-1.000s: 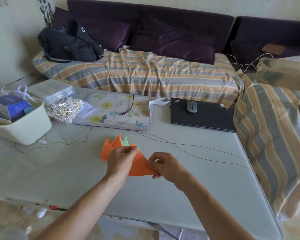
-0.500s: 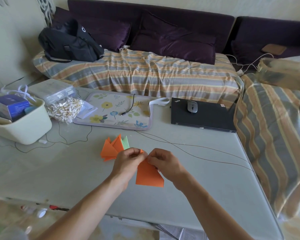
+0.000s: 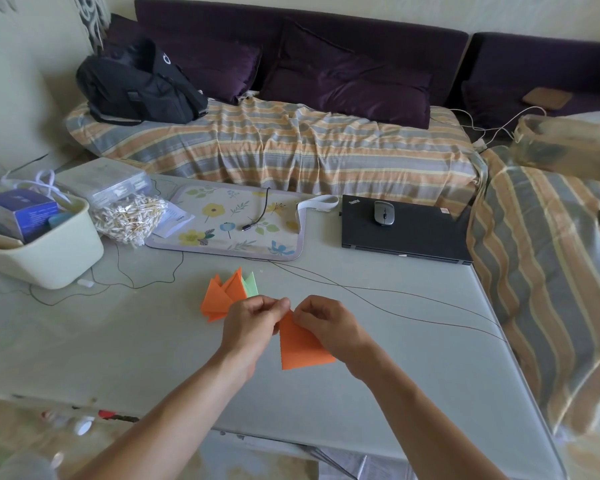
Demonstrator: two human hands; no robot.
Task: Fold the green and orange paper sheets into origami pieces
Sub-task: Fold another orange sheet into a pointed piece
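Observation:
A folded orange paper piece [image 3: 300, 346], triangular with its point up, hangs above the table between my hands. My left hand [image 3: 253, 323] pinches its top tip from the left. My right hand [image 3: 326, 323] pinches the same top part from the right, fingers curled over the edge. Just behind my left hand lies a small pile of folded orange triangles [image 3: 222, 294] on the table, with one pale green folded piece [image 3: 251, 285] at its right side. My left hand hides the near part of that pile.
A thin dark cable [image 3: 395, 299] runs across the table [image 3: 118, 341] behind my hands. Farther back lie a floral mat [image 3: 229, 220], a closed black laptop [image 3: 413, 233] with a mouse [image 3: 383, 213], a cream bin [image 3: 49, 251] and a bag of cotton swabs [image 3: 129, 216]. A striped sofa borders the table.
The orange piece has turned from lying flat between my hands to hanging point-up. Both hands have come together at its top tip, my right hand moving up and left.

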